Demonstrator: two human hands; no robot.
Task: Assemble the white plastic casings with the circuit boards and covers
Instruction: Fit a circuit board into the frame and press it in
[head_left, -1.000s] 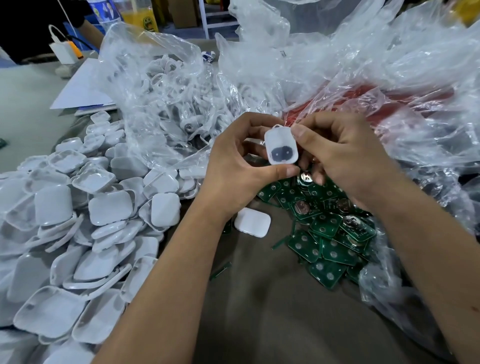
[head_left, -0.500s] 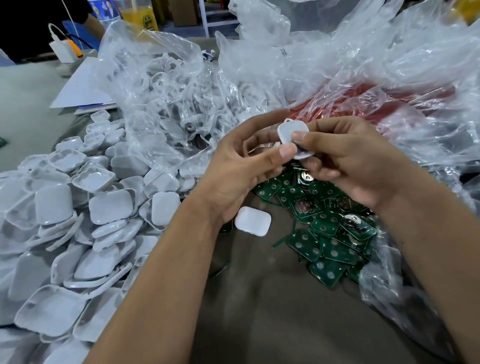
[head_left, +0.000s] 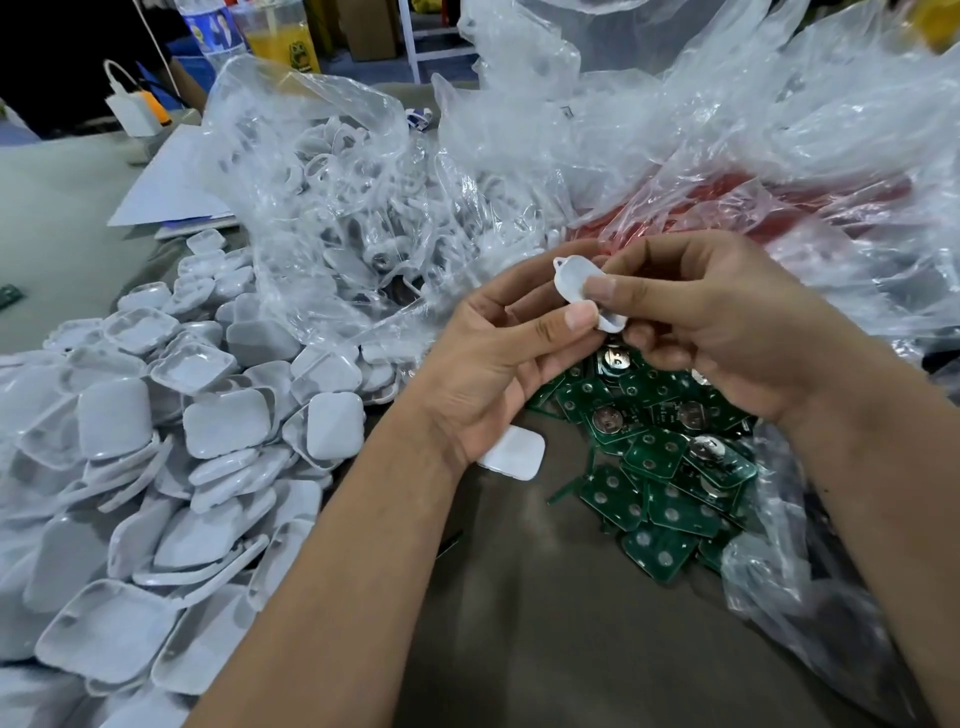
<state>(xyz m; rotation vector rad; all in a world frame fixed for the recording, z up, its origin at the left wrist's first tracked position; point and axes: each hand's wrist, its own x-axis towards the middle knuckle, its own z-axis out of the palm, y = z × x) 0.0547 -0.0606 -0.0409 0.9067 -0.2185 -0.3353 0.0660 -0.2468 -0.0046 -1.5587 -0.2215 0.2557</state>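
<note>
- Bare table cloth (head_left: 545, 623) at 6 o'clock gives open passage.
- White cover heap (head_left: 156, 441) blocks 9 o'clock.
- Circuit boards (head_left: 660, 467) and crumpled plastic bags (head_left: 701, 156) crowd 12 to 4 o'clock.

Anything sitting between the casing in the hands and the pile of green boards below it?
Nothing visible does. The white casing, pinched by the left hand and right hand, hangs over the green circuit boards; only the hands' own fingers lie between.

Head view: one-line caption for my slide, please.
Left hand and right hand pinch a small white plastic casing above a pile of green circuit boards.
</note>
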